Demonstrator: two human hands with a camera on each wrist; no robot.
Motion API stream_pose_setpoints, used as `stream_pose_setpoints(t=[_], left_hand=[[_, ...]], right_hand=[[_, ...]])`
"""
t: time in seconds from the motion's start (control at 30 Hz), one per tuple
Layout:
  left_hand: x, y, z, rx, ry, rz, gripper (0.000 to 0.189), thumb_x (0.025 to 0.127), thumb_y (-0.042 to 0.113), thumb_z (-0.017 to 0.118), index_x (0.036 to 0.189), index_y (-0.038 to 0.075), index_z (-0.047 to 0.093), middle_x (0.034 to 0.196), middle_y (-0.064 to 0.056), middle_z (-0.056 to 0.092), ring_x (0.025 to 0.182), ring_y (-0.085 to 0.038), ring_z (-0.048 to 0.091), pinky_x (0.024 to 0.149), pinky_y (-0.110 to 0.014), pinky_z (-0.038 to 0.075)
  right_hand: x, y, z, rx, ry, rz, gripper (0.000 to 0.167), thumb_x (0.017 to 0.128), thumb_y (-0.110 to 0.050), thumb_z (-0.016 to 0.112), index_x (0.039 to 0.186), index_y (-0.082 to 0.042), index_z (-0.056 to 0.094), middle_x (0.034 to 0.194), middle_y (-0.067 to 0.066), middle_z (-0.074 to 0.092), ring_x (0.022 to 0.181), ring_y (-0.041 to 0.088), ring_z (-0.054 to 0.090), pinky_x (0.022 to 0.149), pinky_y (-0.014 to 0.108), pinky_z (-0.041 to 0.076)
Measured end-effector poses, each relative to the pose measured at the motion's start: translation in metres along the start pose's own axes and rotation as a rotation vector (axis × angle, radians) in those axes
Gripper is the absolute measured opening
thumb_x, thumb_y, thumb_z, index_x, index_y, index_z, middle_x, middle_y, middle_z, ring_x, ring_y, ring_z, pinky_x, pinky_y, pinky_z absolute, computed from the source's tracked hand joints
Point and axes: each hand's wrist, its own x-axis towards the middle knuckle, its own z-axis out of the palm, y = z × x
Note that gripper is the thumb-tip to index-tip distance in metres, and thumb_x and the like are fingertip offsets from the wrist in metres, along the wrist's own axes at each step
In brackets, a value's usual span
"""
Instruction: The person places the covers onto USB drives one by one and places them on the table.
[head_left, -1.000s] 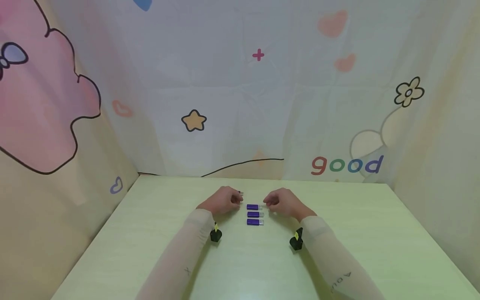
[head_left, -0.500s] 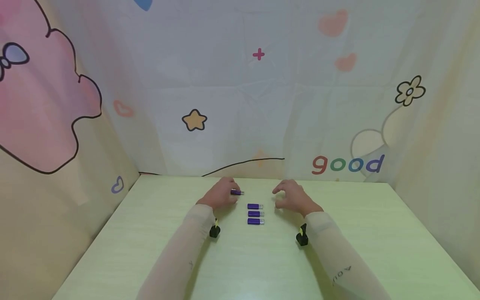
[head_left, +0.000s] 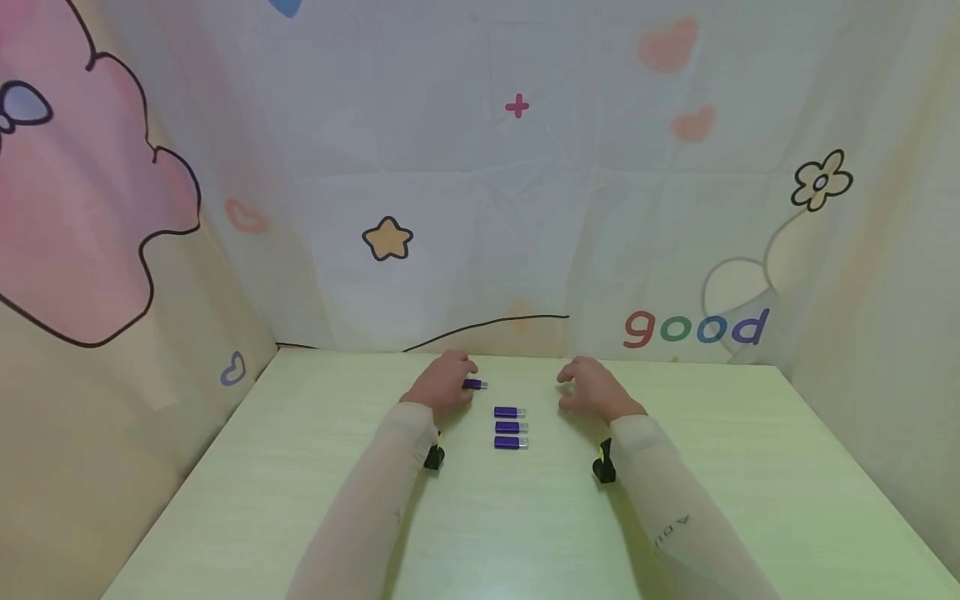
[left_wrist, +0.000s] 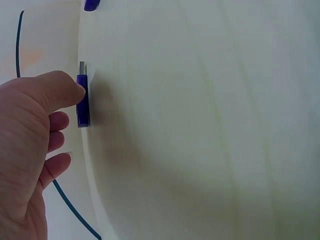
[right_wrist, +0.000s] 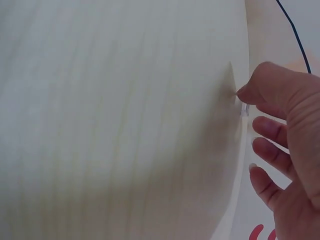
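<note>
My left hand (head_left: 444,385) holds a purple USB stick (left_wrist: 83,107) near the far side of the table, its thumb lying over the body. The stick's bare metal plug points right. To the right, my right hand (head_left: 600,392) faces it with loosely bent fingers. Right below its thumb tip shows a small clear cap (right_wrist: 245,109), apparently pinched there; the index finger is mostly hidden behind the thumb. Between the hands and nearer to me lie three purple USB sticks, the far one (head_left: 507,412), the middle one (head_left: 508,427) and the near one (head_left: 508,443), stacked in parallel.
The pale wooden table (head_left: 495,533) ends at a printed cloth backdrop (head_left: 465,267) close behind both hands. A small black device with a yellow tag hangs at each wrist, the left device (head_left: 434,457) and the right device (head_left: 604,469).
Both hands have shifted a little farther back, and the right hand has drawn away to the right. More of the left hand's USB stick shows now. The three sticks have stayed put.
</note>
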Motion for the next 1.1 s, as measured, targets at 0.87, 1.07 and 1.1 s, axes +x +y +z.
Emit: stream_pose_setpoints(t=[0.87,1.07,1.1], left_hand=[[0.005,0.001,0.0,0.02,-0.064,-0.027,0.018,0.095,0.015,0.068,0.109,0.004,0.073,0.104,-0.007,0.064,0.098,-0.022,0.057,0.096,-0.039,0.051],[0.005,-0.001,-0.001,0.027,-0.062,-0.032,0.017,0.097,0.016,0.067,0.108,0.005,0.074,0.102,-0.005,0.063,0.096,-0.02,0.056,0.096,-0.038,0.051],[0.004,-0.001,-0.001,0.026,-0.063,-0.033,0.017,0.097,0.015,0.067,0.108,0.005,0.074,0.102,-0.005,0.064,0.096,-0.02,0.056,0.096,-0.038,0.051]], right_hand=[[0.003,-0.011,-0.011,0.079,-0.086,0.16,0.013,0.09,-0.013,0.076,0.1,-0.006,0.077,0.102,0.009,0.069,0.087,0.024,0.059,0.082,0.037,0.054],[0.003,-0.01,-0.011,0.093,-0.092,0.174,0.015,0.091,-0.013,0.074,0.103,-0.006,0.077,0.107,0.01,0.07,0.09,0.025,0.06,0.088,0.042,0.055],[0.003,-0.01,-0.011,0.093,-0.092,0.173,0.015,0.091,-0.013,0.074,0.104,-0.006,0.077,0.108,0.011,0.07,0.091,0.025,0.06,0.089,0.042,0.055]])
